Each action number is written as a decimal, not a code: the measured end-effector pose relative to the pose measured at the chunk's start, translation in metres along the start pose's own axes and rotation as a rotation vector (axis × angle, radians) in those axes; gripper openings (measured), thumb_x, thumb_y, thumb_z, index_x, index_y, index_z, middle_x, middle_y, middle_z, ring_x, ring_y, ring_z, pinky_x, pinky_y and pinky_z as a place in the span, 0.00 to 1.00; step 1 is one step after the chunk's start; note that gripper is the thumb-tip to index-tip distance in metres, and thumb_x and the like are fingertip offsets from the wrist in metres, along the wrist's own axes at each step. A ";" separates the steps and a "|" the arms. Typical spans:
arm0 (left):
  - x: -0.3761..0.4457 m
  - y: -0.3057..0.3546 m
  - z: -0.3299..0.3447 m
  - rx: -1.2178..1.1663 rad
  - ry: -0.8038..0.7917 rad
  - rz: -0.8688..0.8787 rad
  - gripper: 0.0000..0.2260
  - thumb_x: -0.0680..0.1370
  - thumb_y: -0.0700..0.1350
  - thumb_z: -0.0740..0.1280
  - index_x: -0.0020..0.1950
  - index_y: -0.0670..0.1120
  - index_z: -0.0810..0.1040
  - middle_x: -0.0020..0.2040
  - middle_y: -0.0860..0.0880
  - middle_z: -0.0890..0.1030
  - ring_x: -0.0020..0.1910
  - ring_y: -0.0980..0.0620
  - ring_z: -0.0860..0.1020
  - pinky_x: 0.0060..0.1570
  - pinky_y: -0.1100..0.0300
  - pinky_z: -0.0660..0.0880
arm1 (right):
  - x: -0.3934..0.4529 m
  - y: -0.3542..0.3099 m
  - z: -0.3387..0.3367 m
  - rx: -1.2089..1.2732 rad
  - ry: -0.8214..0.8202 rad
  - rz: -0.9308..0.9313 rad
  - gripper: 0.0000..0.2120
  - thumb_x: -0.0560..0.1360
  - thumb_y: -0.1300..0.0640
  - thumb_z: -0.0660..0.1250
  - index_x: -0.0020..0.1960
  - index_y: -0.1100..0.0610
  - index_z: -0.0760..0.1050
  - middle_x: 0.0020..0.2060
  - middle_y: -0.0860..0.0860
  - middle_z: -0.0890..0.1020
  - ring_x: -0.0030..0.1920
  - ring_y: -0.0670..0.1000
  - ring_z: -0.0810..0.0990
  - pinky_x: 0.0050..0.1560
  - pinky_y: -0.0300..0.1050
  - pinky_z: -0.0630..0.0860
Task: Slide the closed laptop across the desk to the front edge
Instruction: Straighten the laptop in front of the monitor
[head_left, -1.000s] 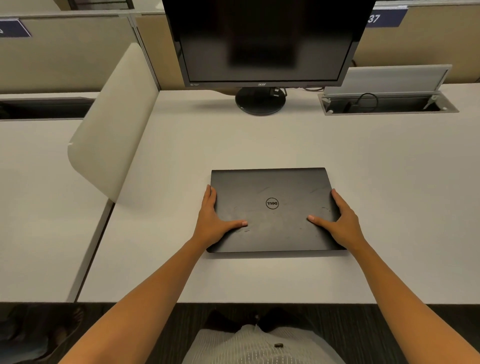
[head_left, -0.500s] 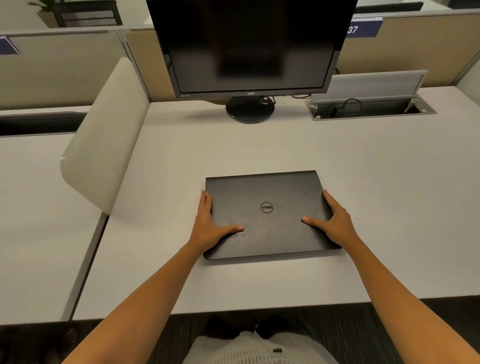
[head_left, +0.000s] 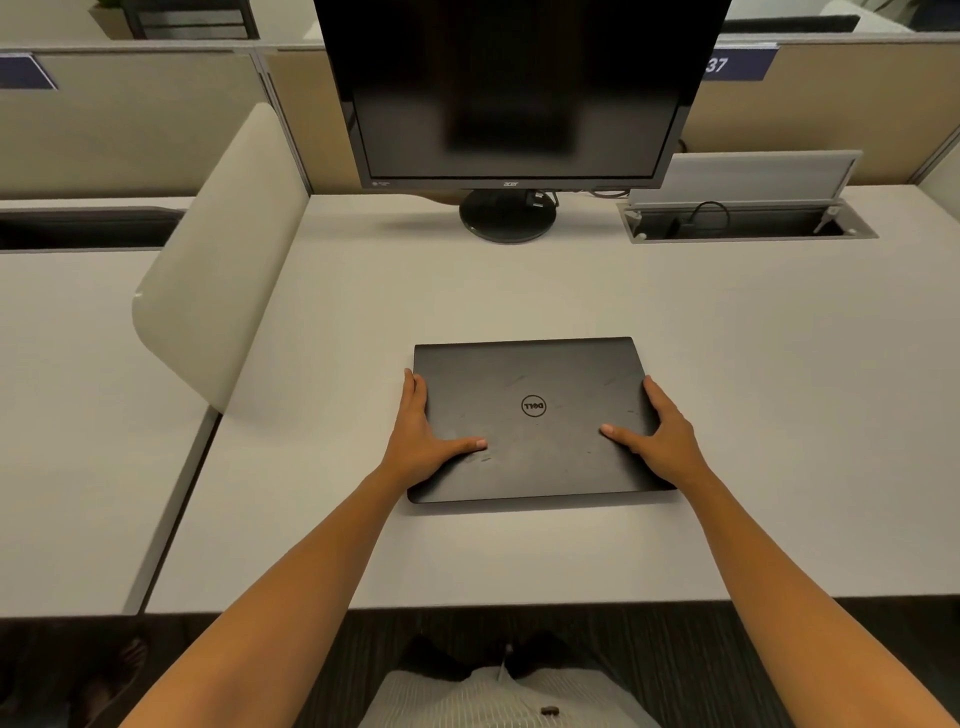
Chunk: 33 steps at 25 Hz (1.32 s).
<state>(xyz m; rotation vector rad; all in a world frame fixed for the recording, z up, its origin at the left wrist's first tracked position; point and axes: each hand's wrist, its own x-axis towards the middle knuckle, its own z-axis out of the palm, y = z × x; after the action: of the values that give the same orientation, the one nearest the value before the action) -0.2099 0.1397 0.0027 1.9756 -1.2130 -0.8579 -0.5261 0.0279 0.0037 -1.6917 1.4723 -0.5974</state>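
**Closed laptop held at both sides, short of the desk's front edge**

The closed black laptop (head_left: 535, 415) was seen lying flat on the pale desk (head_left: 519, 291), near the middle, with a strip of bare desk between its near side and the front edge. It was held at both sides. The left hand (head_left: 421, 441) was laid along the left edge, thumb spread across the lid. The right hand (head_left: 660, 436) was placed likewise along the right edge, thumb pointed inward. Both hands were spread flat in an open clasp against the laptop, not curled round it. Behind it, a dark monitor (head_left: 514, 88) was stood on a round base. To the right of that, an open cable hatch (head_left: 743, 218) was set into the desk. A curved cream divider (head_left: 218, 270) was stood at the left.
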 end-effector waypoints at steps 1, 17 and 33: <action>-0.001 0.000 0.001 -0.003 -0.002 0.005 0.62 0.63 0.58 0.83 0.83 0.47 0.43 0.83 0.54 0.42 0.75 0.66 0.46 0.74 0.63 0.48 | -0.002 0.000 0.000 -0.010 -0.003 -0.008 0.47 0.70 0.49 0.77 0.80 0.54 0.54 0.78 0.52 0.62 0.76 0.56 0.63 0.70 0.45 0.61; 0.001 -0.009 0.005 -0.019 0.041 0.010 0.60 0.64 0.58 0.82 0.83 0.46 0.45 0.83 0.52 0.45 0.81 0.54 0.49 0.72 0.65 0.49 | -0.003 0.015 0.007 -0.136 -0.040 -0.064 0.47 0.74 0.41 0.70 0.81 0.54 0.48 0.81 0.49 0.55 0.80 0.52 0.56 0.77 0.49 0.56; 0.000 -0.018 0.017 0.487 0.098 0.195 0.42 0.79 0.68 0.55 0.83 0.44 0.46 0.83 0.45 0.44 0.82 0.46 0.41 0.80 0.50 0.43 | -0.003 0.016 0.020 -0.444 -0.011 -0.156 0.39 0.79 0.37 0.56 0.81 0.53 0.45 0.81 0.48 0.47 0.81 0.49 0.46 0.77 0.47 0.49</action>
<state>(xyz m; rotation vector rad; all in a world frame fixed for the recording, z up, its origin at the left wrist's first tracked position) -0.2148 0.1428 -0.0211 2.1885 -1.6388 -0.3836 -0.5207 0.0354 -0.0201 -2.1623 1.5543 -0.3549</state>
